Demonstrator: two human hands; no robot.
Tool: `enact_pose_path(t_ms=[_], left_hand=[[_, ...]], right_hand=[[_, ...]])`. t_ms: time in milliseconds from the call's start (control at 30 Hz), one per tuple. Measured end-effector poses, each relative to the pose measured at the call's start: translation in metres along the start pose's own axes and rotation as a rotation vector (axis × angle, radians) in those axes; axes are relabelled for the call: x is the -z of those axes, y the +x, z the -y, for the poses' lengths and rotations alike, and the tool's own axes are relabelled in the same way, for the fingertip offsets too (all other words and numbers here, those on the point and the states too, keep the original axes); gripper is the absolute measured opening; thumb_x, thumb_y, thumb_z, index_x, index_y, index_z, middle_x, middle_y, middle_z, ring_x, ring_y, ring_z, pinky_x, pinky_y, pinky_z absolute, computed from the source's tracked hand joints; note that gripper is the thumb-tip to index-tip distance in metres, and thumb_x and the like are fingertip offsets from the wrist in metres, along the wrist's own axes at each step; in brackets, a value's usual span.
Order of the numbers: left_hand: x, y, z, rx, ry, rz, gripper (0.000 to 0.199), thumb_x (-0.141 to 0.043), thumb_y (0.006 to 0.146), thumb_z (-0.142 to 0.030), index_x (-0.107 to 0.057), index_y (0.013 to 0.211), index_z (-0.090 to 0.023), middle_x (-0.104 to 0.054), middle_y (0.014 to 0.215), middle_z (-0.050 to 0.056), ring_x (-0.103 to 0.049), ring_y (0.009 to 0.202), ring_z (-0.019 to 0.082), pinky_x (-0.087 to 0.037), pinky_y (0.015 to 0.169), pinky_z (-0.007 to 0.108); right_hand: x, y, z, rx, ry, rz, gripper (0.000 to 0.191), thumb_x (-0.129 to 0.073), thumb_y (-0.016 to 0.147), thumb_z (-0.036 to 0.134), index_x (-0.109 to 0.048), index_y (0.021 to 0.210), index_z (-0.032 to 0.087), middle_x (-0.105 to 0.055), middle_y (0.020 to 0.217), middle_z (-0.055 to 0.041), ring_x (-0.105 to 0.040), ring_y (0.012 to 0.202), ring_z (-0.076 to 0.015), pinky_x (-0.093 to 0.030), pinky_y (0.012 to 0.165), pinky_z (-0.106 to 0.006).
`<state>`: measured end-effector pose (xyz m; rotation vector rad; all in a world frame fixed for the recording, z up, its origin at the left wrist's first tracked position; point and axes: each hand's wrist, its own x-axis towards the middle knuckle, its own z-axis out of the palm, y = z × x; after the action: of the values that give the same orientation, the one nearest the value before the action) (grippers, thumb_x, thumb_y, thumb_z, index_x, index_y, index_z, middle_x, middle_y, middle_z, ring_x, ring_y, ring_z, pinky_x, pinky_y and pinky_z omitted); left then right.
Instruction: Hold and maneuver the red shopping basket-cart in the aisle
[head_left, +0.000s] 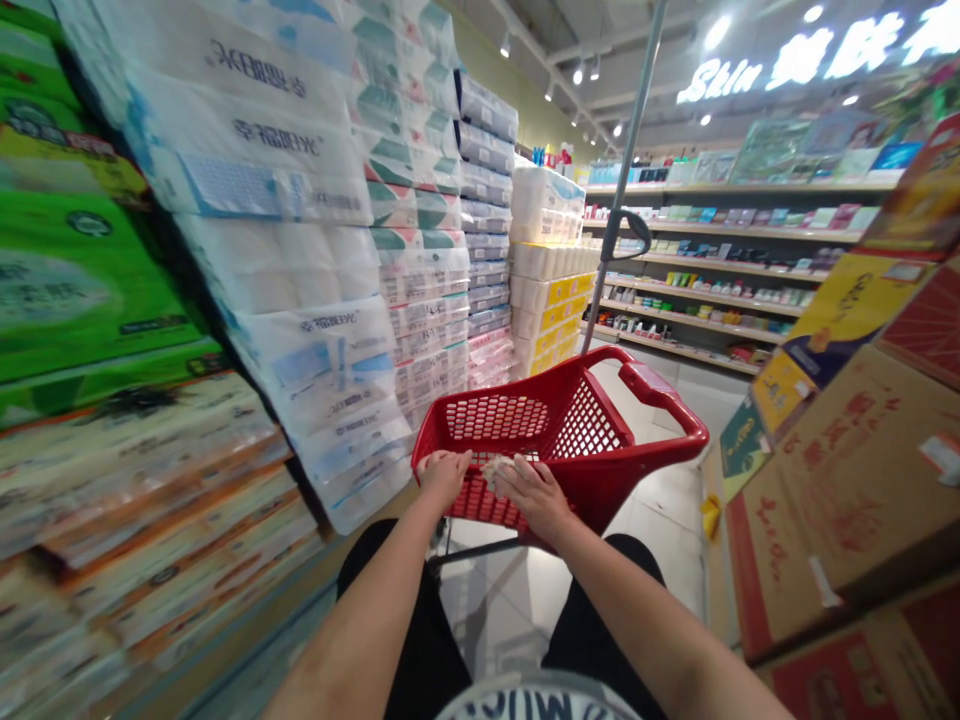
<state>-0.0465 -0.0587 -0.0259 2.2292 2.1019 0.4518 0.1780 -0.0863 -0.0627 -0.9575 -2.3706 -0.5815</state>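
Note:
A red shopping cart [637, 462] stands crosswise in front of me, its handle at the right and its mesh basket at the left. My left hand [444, 478] is wrapped over the near rim of the basket, close to its left corner. My right hand [534, 492] lies at the same rim, a little to the right, with its fingers bent over a crumpled whitish cloth [496, 472] that is pressed against the basket's side. A grey pole [628, 150] rises behind the cart's far side.
Tall stacks of wrapped paper rolls [300, 250] and green packs [90, 270] line the left. Cardboard boxes [862, 480] are piled at the right. Shelves of small goods [720, 255] stand at the back. Pale floor tiles [664, 510] show around the cart.

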Motion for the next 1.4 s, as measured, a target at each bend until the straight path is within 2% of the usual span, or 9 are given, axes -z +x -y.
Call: enact_pose_path(t_ms=[233,367,533,700,800,900,1067,1233,1400], left_hand=[[-0.005,0.004,0.000,-0.014,-0.016,-0.014,0.040,-0.029,0.096,-0.039,-0.066,0.108,-0.034,-0.068,0.113,0.001,-0.049,0.113,0.023,-0.030,0.094,0.042],[-0.004,0.003,-0.005,-0.009,-0.040,-0.036,0.041,-0.028,0.096,-0.040,-0.067,0.105,-0.031,-0.069,0.108,0.002,-0.049,0.111,0.023,-0.030,0.094,0.042],[-0.005,0.001,-0.007,0.010,-0.068,-0.067,0.044,-0.027,0.096,-0.045,-0.067,0.093,-0.028,-0.069,0.104,0.001,-0.050,0.108,0.023,-0.030,0.093,0.043],[-0.009,0.000,-0.006,0.002,-0.074,-0.078,0.042,-0.028,0.096,-0.046,-0.066,0.095,-0.030,-0.069,0.109,-0.001,-0.050,0.108,0.022,-0.030,0.093,0.043],[-0.009,-0.002,-0.007,-0.002,-0.072,-0.085,0.041,-0.027,0.096,-0.044,-0.066,0.098,-0.032,-0.068,0.112,-0.002,-0.049,0.109,0.021,-0.031,0.093,0.042],[-0.008,-0.003,-0.008,-0.006,-0.065,-0.089,0.041,-0.027,0.097,-0.043,-0.066,0.101,-0.032,-0.067,0.115,-0.001,-0.049,0.110,0.021,-0.031,0.093,0.042],[-0.005,-0.005,-0.009,-0.022,-0.046,-0.074,0.041,-0.026,0.097,-0.043,-0.066,0.104,-0.032,-0.068,0.113,-0.001,-0.049,0.108,0.022,-0.032,0.092,0.042],[-0.003,-0.010,-0.010,-0.026,-0.034,-0.065,0.040,-0.027,0.096,-0.041,-0.066,0.104,-0.034,-0.068,0.113,-0.001,-0.051,0.108,0.022,-0.034,0.091,0.041],[0.002,-0.017,-0.011,-0.010,-0.028,-0.048,0.041,-0.026,0.096,-0.043,-0.066,0.103,-0.033,-0.067,0.114,0.000,-0.053,0.108,0.021,-0.034,0.091,0.041]], right_hand=[[0.007,-0.008,0.000,0.047,0.108,0.040,0.031,-0.046,0.096,0.026,-0.060,0.125,0.025,-0.062,0.125,-0.0033,-0.051,0.101,-0.0184,-0.045,0.088,-0.029],[0.003,-0.014,-0.002,-0.011,0.133,0.007,0.036,-0.046,0.095,0.020,-0.059,0.128,0.021,-0.059,0.129,-0.0061,-0.047,0.113,-0.0219,-0.043,0.099,-0.034],[-0.009,-0.029,0.000,0.014,0.209,0.210,0.040,-0.054,0.090,0.017,-0.058,0.129,0.021,-0.058,0.130,-0.0057,-0.047,0.115,-0.0223,-0.045,0.098,-0.032],[-0.006,-0.026,0.004,-0.078,0.184,0.184,0.041,-0.047,0.094,0.020,-0.054,0.134,0.023,-0.054,0.135,-0.0055,-0.043,0.119,-0.0236,-0.044,0.098,-0.034],[-0.008,-0.026,0.005,-0.082,0.198,0.266,0.037,-0.049,0.092,0.018,-0.059,0.127,0.023,-0.055,0.132,-0.0046,-0.046,0.114,-0.0230,-0.044,0.098,-0.033],[-0.008,-0.023,0.009,-0.076,0.194,0.346,0.034,-0.051,0.092,0.019,-0.062,0.123,0.024,-0.057,0.129,-0.0035,-0.047,0.110,-0.0225,-0.047,0.094,-0.031],[0.005,-0.004,0.016,-0.075,0.125,0.272,0.044,-0.044,0.095,0.021,-0.046,0.139,0.026,-0.054,0.133,-0.0069,-0.043,0.117,-0.0231,-0.049,0.089,-0.033],[0.008,-0.006,0.022,-0.062,0.118,0.450,0.036,-0.044,0.095,0.019,-0.057,0.127,0.028,-0.059,0.125,-0.0031,-0.050,0.107,-0.0214,-0.051,0.073,-0.027],[0.021,-0.013,0.017,-0.059,0.100,0.329,0.041,-0.044,0.096,0.024,-0.048,0.137,0.024,-0.055,0.130,-0.0074,-0.045,0.113,-0.0220,-0.046,0.093,-0.033]])
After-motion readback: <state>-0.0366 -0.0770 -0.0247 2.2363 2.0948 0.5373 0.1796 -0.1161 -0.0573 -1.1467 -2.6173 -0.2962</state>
